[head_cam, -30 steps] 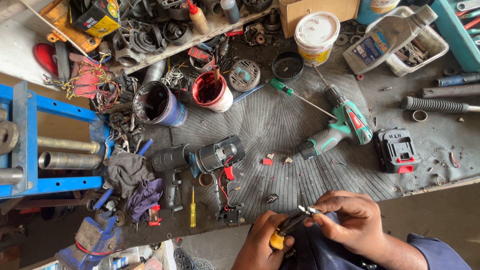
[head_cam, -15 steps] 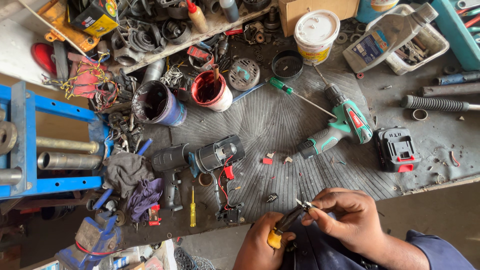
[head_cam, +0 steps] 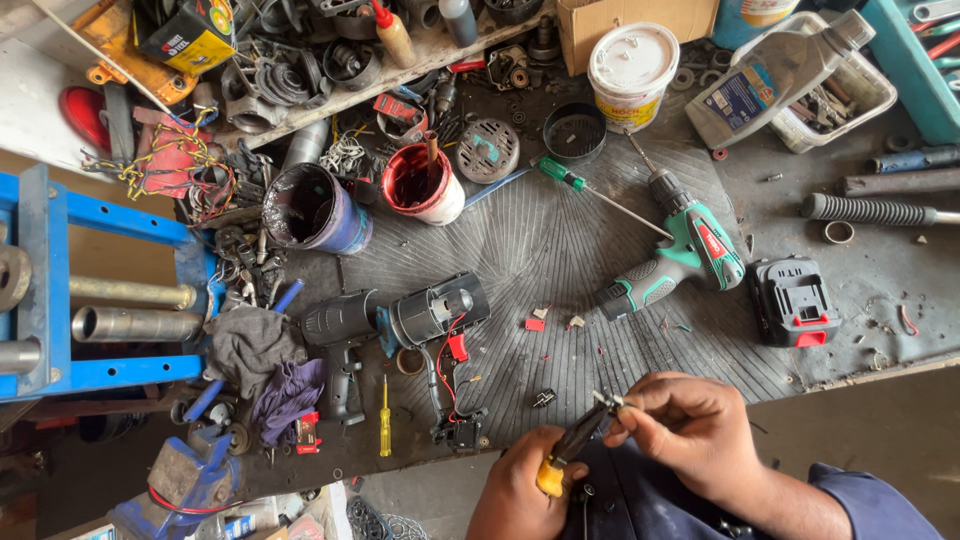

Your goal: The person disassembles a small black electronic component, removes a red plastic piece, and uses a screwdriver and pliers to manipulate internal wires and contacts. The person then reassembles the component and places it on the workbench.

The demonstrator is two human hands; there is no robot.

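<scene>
Down low in the head view, the left hand (head_cam: 520, 490) is gripping a yellow-handled tool (head_cam: 572, 448) in a closed fist, angled upward, while the right hand (head_cam: 690, 430) is pinching a small metal part (head_cam: 606, 402) at its tip, just off the ribbed rubber mat (head_cam: 560, 250).

The left hand (head_cam: 520, 485) now holds the yellow-handled tool (head_cam: 568, 450) a little lower than one second ago, and the yellow end sits closer to the bottom edge of the view. The dark tip of the tool points more steeply up, towards the fingers (head_cam: 640, 408) of the right hand (head_cam: 690, 430). These fingers now pinch a small metal piece (head_cam: 606, 401) right at the tip, and they are more curled than before. The right hand is slightly further to the right.
</scene>
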